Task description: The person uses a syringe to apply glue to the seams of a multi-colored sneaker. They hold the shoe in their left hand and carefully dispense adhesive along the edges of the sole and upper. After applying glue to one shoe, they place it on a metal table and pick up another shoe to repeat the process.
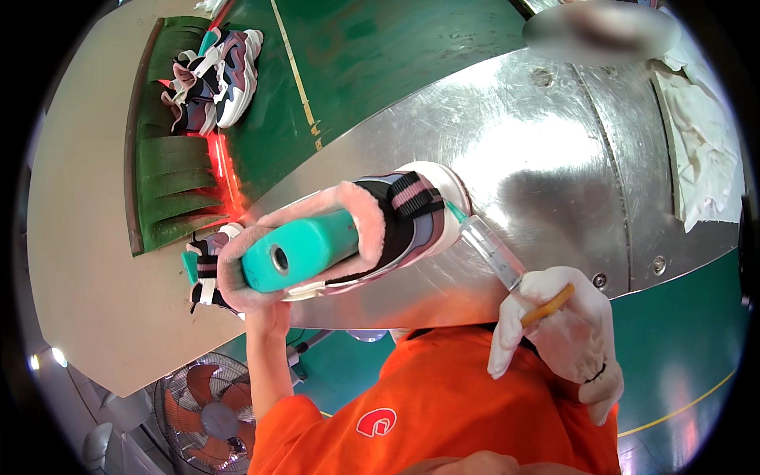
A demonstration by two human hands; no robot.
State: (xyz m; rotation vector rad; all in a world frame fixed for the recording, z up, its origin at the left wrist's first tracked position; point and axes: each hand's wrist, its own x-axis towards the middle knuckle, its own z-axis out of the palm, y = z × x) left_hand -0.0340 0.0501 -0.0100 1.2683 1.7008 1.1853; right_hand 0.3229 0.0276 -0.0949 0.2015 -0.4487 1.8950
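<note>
Teal plastic shoe last [305,252] sits inside the pink-and-purple fleece-lined sneaker [372,229], which I hold up over the curved sheet-metal table [554,158]. My bare left hand [269,317] grips it from below at the heel end, fingers closed around the underside; most of the hand is hidden behind the fleece collar. My right hand [566,328], in a white cotton glove, is closed around a clear plastic syringe [491,253] with a yellow plunger rod, the barrel angled up so its tip meets the toe end of the sole. Whether any fluid is leaving the tip I cannot tell.

Status, judged from this view: shoe is lasted and the syringe is applied at the toe; I cannot tell how much of the sole edge is already treated.

One similar sneaker [207,269] lies just beyond my left hand, by the green slatted curtain [166,182]; a further pair [214,79] rests farther up on green belt. White crumpled rags [704,150] lie at the right table edge. Orange fan [210,412] stands below.
</note>
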